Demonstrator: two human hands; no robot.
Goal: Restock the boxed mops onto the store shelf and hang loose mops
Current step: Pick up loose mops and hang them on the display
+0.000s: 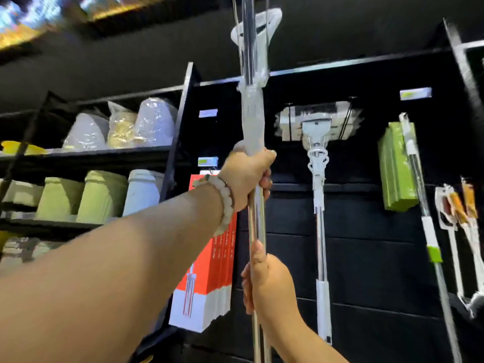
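Note:
I hold a loose mop point(252, 108) upright in front of the black display wall; its steel pole runs from the bottom edge past the top of the frame, with a white plastic sleeve and lever near the top. My left hand point(247, 176), wearing a bead bracelet, grips the pole just under the white sleeve. My right hand point(267, 284) grips the pole lower down. Several red-and-white mop boxes point(207, 258) stand upright on the shelf behind my left wrist. Another loose mop point(318, 179) hangs head-up on the wall to the right.
A green-headed mop point(408, 174) and small packaged brushes point(457, 205) hang at the far right. Left shelves point(86, 153) carry wrapped bins and green and white containers point(104, 195). Price tags point(208, 161) sit on the black wall.

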